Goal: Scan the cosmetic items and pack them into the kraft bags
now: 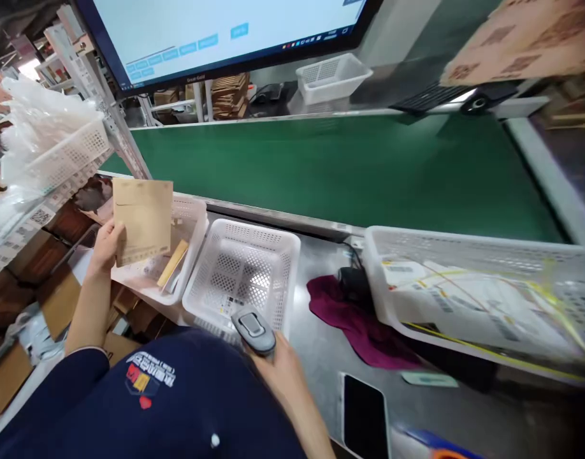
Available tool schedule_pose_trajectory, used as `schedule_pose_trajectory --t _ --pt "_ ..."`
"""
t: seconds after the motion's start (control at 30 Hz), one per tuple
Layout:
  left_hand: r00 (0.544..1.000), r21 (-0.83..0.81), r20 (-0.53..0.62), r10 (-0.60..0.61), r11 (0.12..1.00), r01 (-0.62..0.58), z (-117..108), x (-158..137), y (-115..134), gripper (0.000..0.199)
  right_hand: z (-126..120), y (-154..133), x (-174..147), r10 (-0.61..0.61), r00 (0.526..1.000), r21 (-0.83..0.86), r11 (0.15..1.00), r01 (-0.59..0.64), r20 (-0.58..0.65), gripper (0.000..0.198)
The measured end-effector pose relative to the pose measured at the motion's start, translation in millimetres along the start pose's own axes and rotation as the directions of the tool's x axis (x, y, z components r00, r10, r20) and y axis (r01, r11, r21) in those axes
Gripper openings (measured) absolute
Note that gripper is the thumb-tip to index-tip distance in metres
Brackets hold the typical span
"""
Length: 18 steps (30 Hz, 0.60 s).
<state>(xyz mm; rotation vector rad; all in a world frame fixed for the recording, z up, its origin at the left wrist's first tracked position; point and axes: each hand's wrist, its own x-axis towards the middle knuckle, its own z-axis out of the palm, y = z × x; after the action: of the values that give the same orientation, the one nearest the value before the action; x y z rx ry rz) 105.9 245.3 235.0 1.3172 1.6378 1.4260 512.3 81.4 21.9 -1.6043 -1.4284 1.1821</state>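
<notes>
Hands are well apart, each closed on a separate item. Clock positions are taken from the middle of the central white basket (pixel 254 231), 12 at the top of the view.

Left hand (pixel 108 245), at 10 o'clock: thumb and fingers clamp the left edge of a kraft envelope (pixel 144 220). The envelope is held roughly upright, its flat face toward the wearer, in front of and partly covering the left basket (pixel 195 220). That basket stands just beside the central one and contains a tan packet (pixel 173 262), leaning.

Right hand (pixel 278 363), at 5 o'clock: wrapped around the near end of a grey handheld scanner (pixel 253 326). The scanner's far end overlaps the near rim of the central basket in view; contact cannot be determined.

Metal desk (pixel 316 373), right of the central basket: burgundy cloth (pixel 338 315) between 3 and 4 o'clock, dark-screened smartphone (pixel 366 414) at 4. At 3 o'clock, a long white basket (pixel 464 243) holds white labelled packages (pixel 436 290), details blurred.

Green conveyor belt (pixel 321 166) runs across from 11 to 2 o'clock. Lit monitor (pixel 230 32) at 12; clear plastic bags (pixel 48 115) at 10, beyond the left hand.
</notes>
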Motion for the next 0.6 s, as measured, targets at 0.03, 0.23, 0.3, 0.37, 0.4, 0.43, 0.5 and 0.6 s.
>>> schedule_pose_trajectory --t 0.03,0.23,0.3,0.37,0.4,0.43,0.5,0.6 --pt "1.000 -0.065 -0.014 0.017 0.998 -0.018 4 1 8 0.056 -3 -15 7 -0.059 0.998 0.009 0.998 0.059 -0.001 0.046" --pt "0.981 -0.210 0.172 -0.090 0.970 0.125 67 -13 0 0.052 -15 -86 35 -0.288 0.958 -0.029 0.957 0.288 -0.007 0.033" --pt "0.948 -0.182 0.279 -0.154 0.961 0.210 88 -21 -16 0.051 -16 -85 34 -0.255 0.967 -0.039 0.966 0.254 -0.024 0.036" --pt "0.921 -0.144 0.353 -0.164 0.963 0.227 103 -24 -32 0.052 -18 -68 26 -0.155 0.986 -0.034 0.988 0.153 -0.060 0.043" --pt "0.925 -0.115 0.352 -0.141 0.975 0.192 107 -23 -41 0.053 -18 -56 20 -0.084 0.993 -0.022 0.996 0.083 -0.086 0.047" --pt "0.940 -0.067 0.325 -0.106 0.989 0.135 108 -22 -50 0.057 -19 -40 12 -0.007 0.994 -0.006 1.000 0.007 -0.112 0.051" --pt "0.970 0.101 0.237 -0.056 0.994 0.033 103 -20 -71 0.071 -19 -7 -6 0.148 0.976 0.022 0.989 -0.146 -0.158 0.055" --pt "0.948 0.349 0.229 -0.221 0.928 0.132 87 -31 -109 0.101 -15 35 -36 0.312 0.926 0.021 0.949 -0.315 -0.213 0.056"
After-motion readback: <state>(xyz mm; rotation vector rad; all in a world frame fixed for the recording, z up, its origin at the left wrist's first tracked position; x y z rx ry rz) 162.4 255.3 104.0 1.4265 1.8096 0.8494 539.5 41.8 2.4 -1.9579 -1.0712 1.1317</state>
